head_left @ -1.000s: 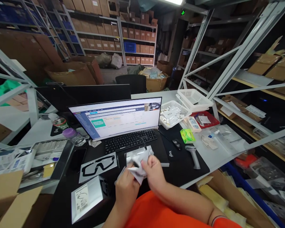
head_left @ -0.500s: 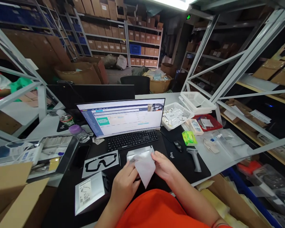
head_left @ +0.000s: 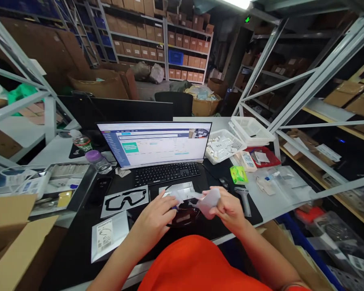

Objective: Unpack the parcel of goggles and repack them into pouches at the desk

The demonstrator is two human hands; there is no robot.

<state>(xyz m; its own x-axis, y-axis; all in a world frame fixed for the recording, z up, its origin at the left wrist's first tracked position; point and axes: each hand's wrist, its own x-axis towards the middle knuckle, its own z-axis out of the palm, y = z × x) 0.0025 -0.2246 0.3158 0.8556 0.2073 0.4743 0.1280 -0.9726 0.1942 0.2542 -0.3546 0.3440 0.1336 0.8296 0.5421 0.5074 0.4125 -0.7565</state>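
Note:
My left hand (head_left: 156, 213) is closed on a dark, reddish-tinted pair of glasses (head_left: 184, 216), held low over the black desk mat (head_left: 230, 226). My right hand (head_left: 229, 208) pinches a white wrapping sheet (head_left: 210, 199), pulled off to the right of the glasses. Just beyond the hands, a silver pouch (head_left: 179, 188) lies in front of the keyboard (head_left: 166, 173). Left of my left hand lie a grey card printed with a goggle outline (head_left: 125, 201) and a white labelled pack (head_left: 109, 235).
A lit monitor (head_left: 157, 143) stands behind the keyboard. To the right are a mouse (head_left: 223, 182), barcode scanner (head_left: 244, 200), green packet (head_left: 238, 175), white baskets (head_left: 251, 130) and a red tray (head_left: 262, 158). A phone (head_left: 99, 189), bottles and cardboard boxes (head_left: 9, 238) are on the left.
The white sheet that both hands held over the glasses has come off to the right in my right hand, uncovering the dark glasses in my left. The view has tilted slightly.

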